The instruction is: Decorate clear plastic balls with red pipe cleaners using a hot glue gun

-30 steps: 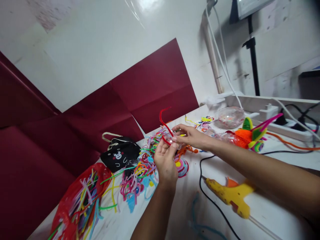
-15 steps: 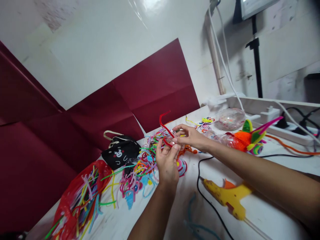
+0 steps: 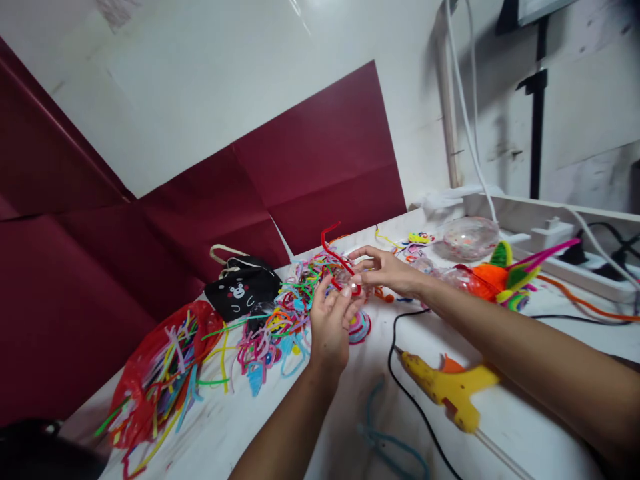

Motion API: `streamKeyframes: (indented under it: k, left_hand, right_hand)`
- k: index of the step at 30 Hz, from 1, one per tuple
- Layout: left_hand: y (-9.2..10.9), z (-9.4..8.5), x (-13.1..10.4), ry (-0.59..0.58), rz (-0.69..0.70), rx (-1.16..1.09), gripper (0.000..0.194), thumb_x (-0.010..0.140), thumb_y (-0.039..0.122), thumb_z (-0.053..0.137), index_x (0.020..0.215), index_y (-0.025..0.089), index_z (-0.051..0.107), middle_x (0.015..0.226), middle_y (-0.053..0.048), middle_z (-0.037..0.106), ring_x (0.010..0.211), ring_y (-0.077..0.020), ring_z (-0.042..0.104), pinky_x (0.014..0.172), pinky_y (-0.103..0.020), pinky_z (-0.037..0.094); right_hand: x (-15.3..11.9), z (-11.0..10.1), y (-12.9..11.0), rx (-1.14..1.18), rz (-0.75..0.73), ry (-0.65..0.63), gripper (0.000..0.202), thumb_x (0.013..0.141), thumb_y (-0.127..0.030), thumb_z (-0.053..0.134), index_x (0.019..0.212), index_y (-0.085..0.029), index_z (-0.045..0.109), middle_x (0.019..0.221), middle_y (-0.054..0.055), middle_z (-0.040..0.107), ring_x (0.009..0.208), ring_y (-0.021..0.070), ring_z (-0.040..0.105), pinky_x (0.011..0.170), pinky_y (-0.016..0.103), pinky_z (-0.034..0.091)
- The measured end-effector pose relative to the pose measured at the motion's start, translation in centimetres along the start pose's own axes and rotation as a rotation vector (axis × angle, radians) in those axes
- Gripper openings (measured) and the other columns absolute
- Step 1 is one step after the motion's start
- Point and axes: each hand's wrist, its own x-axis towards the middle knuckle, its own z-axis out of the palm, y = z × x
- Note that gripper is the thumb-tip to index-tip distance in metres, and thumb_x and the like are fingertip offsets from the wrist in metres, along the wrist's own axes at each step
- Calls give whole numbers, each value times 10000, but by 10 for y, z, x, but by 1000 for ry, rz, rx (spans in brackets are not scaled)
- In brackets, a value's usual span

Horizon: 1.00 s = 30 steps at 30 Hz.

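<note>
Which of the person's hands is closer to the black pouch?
The left. The left hand is just across the pile of pipe cleaners from the black pouch; the right hand is farther off, beyond the left, its fingers at the red pipe cleaner.

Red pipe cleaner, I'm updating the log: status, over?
Left hand, right hand on red pipe cleaner; one end free. Colorful pile close by. Yellow glue gun lying off right.

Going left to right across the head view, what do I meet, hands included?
Red bag of colored strips, black drawstring pouch, left hand, right hand, yellow glue gun, white power strip.
</note>
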Motion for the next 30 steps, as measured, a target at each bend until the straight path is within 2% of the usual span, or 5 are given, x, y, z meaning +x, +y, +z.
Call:
streamKeyframes:
  k: [5,9,13,23,30]
  left_hand:
    - [1,-12,-1,-55,-33,33,663,753,331,926,1298,193,574,894,-25,778,793,-215,804,838,-371,643]
    - [-2,-12,-1,-98,-15,92,885,669,315,982,1413,221,511,792,20,747,859,-261,816,834,-386,644]
    - [-5,-6,1,-74,16,110,1005,603,265,1005,1454,217,473,792,24,749,838,-255,811,781,-366,645]
    - [-12,-5,7,-12,58,128,906,641,193,955,1437,195,524,727,31,740,766,-217,804,810,-355,638]
    - [-18,-4,7,20,55,89,892,640,180,939,1433,203,530,711,44,734,748,-197,797,833,-360,638]
  right_hand:
    - [1,-2,2,-12,27,10,618,657,-309,955,1158,-247,599,917,7,757,717,165,704,675,317,590]
    - [1,-4,4,-12,43,6,628,652,-311,961,1161,-255,598,936,4,760,722,166,710,665,311,590]
    - [0,-4,5,-10,39,8,645,653,-324,968,1177,-256,600,959,14,758,743,167,717,665,300,589]
    - [1,-5,3,-74,17,32,642,636,-330,977,1156,-247,609,915,-12,741,696,155,697,663,308,583]
    - [-1,-9,4,-95,30,-24,621,660,-302,966,1178,-240,629,1068,41,749,867,190,732,776,334,605]
